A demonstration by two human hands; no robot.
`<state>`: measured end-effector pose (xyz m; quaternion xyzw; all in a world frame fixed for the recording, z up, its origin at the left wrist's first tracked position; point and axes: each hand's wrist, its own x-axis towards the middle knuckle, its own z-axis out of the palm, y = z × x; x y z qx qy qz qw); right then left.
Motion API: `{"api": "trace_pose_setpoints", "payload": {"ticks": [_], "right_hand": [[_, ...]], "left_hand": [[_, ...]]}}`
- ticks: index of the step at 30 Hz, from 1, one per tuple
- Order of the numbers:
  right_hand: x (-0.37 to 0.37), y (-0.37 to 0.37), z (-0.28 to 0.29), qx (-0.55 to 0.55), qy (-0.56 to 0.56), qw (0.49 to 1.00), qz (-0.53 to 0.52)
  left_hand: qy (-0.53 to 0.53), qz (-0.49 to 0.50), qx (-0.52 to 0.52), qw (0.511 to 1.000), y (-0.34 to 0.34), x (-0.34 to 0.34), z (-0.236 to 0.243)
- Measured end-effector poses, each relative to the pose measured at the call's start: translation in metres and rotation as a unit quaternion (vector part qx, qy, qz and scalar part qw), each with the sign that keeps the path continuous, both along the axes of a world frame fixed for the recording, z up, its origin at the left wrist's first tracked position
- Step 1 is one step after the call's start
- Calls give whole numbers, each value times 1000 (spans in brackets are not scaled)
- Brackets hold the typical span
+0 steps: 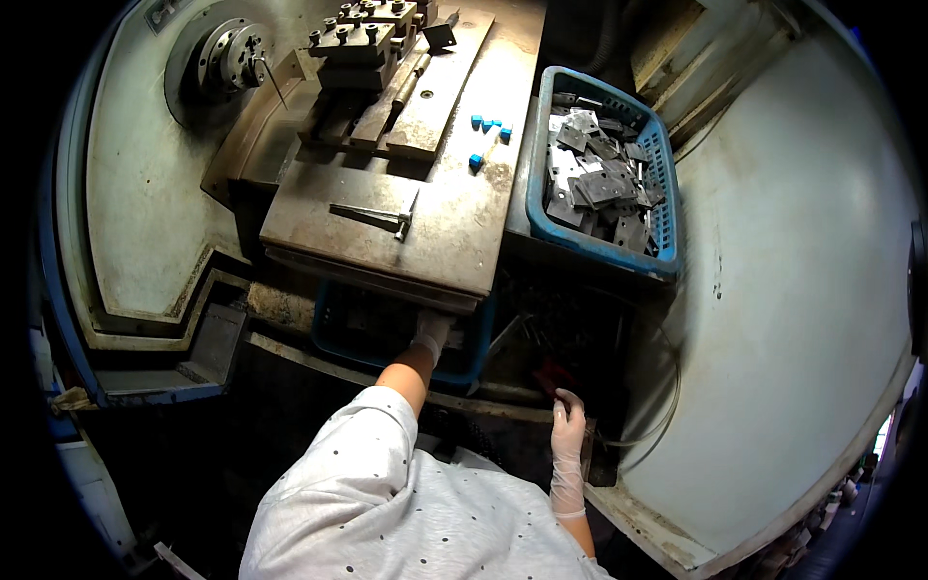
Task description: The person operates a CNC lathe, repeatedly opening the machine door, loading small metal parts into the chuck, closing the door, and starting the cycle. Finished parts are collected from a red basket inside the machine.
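Note:
My left hand, in a pale glove, reaches under the front of the steel machine plate into a lower blue basket; its fingers are hidden by shadow and the plate. My right hand, also gloved, has curled fingers on a dark red object, which looks like a tool, with a pale hose beside it. On the plate lie slim metal tools and several small bright blue blocks.
A lathe chuck and bolted tool holder stand at the back left. A blue basket full of drilled metal plates sits right of the plate. Curved pale housing panels enclose both sides, and a metal ledge runs below.

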<state>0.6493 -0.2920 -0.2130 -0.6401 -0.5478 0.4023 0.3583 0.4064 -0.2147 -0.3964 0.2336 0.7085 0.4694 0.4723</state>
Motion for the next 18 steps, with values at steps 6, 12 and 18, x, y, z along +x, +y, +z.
{"api": "trace_pose_setpoints", "payload": {"ticks": [6, 12, 18], "right_hand": [[-22, 13, -8, -73, 47, 991, 101], [-137, 37, 44, -229, 368, 846, 310], [-228, 48, 100, -277, 447, 744, 412]], "left_hand": [[-120, -267, -155, 944, -15, -28, 101], [-176, -186, 41, 966, -88, -64, 258], [-145, -65, 173, 972, -139, -121, 314]]}}
